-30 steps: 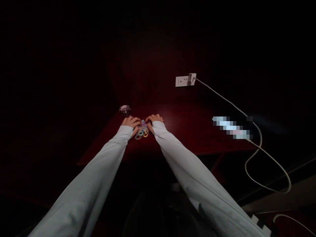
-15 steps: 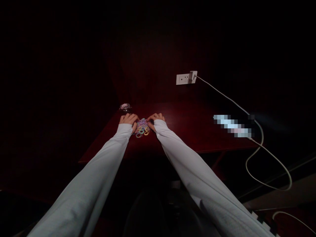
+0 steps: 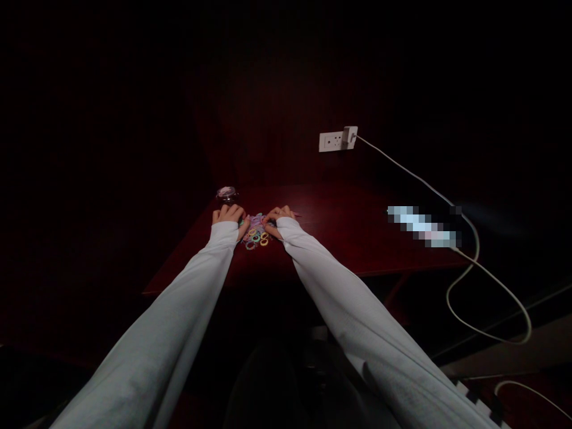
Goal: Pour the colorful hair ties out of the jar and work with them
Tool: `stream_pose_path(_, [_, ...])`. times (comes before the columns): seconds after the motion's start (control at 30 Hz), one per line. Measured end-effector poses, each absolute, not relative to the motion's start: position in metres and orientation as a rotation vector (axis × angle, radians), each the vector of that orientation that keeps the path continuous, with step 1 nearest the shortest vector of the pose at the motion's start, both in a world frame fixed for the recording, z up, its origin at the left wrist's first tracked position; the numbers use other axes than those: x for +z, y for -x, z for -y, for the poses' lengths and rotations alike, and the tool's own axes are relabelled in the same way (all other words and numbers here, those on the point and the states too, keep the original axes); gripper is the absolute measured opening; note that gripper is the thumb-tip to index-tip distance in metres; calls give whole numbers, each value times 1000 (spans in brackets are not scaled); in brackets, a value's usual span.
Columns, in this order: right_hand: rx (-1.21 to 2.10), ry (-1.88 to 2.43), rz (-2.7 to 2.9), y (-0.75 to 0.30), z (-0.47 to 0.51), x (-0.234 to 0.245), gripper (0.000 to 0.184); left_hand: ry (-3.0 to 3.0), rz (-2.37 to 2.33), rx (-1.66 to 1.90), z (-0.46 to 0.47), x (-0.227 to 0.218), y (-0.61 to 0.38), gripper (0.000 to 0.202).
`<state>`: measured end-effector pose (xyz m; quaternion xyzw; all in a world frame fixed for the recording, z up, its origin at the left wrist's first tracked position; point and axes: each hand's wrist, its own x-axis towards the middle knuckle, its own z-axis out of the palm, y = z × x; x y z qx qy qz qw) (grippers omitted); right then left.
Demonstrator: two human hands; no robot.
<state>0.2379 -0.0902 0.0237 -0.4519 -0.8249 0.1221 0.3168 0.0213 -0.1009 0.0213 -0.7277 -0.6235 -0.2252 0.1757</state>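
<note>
And here the heap of rings (image 3: 256, 229) is framed from both sides, set on the dark red table (image 3: 330, 241) near its left end, between two bare hands. The heap's left edge is met by the left hand (image 3: 229, 215), its fingers bent and its thumb held apart from them, so a fairly wide spread is shown; whether any ring is caught under it cannot be told. Over on the right edge, the right hand (image 3: 279, 218) is seen curled, thumb and fingers brought closer together in a narrower grip, and again it cannot be told whether a ring is pinched.

Purple is seen through the middle of the heap, with yellow and green loops laid at the near side. Just behind the left hand a jar (image 3: 227, 195) is placed, pinkish on top. Both arms are covered by pale sleeves (image 3: 176, 310). Far to the right, a device (image 3: 422, 226), blurred out, is joined by a white cable (image 3: 402, 165), and on the wall a charger (image 3: 349, 136) is plugged into the socket (image 3: 330, 142).
</note>
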Motion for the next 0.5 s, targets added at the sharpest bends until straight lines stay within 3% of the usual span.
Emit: stream_pose_path(0.5, [338, 1188, 2200, -238, 85, 22, 17, 2243, 1650, -709, 92, 12, -16, 18])
